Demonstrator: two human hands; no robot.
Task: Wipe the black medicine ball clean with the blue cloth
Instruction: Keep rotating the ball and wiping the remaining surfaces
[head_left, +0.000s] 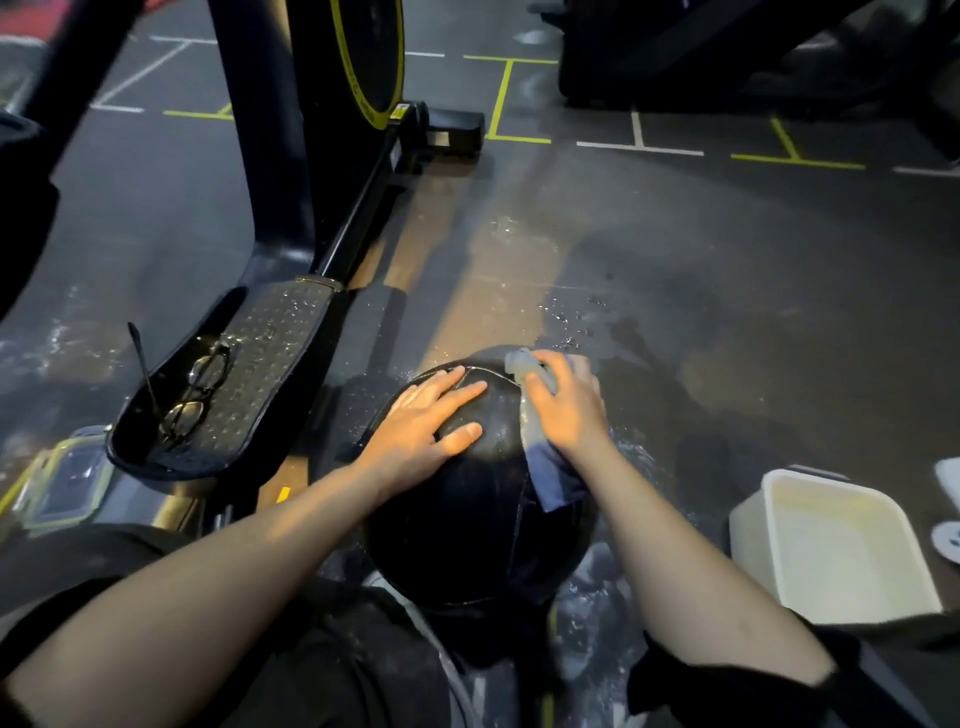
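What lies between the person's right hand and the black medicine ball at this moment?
In the head view, the blue cloth lies there: the right hand grips it and presses it onto the medicine ball, while the left hand rests directly on the ball.

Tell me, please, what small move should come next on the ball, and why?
Probably draw the right hand and its blue cloth down the round black medicine ball toward the body. The cloth sits on the ball's upper right, the near face looks unwiped, and the left hand lies flat on top, steadying it.
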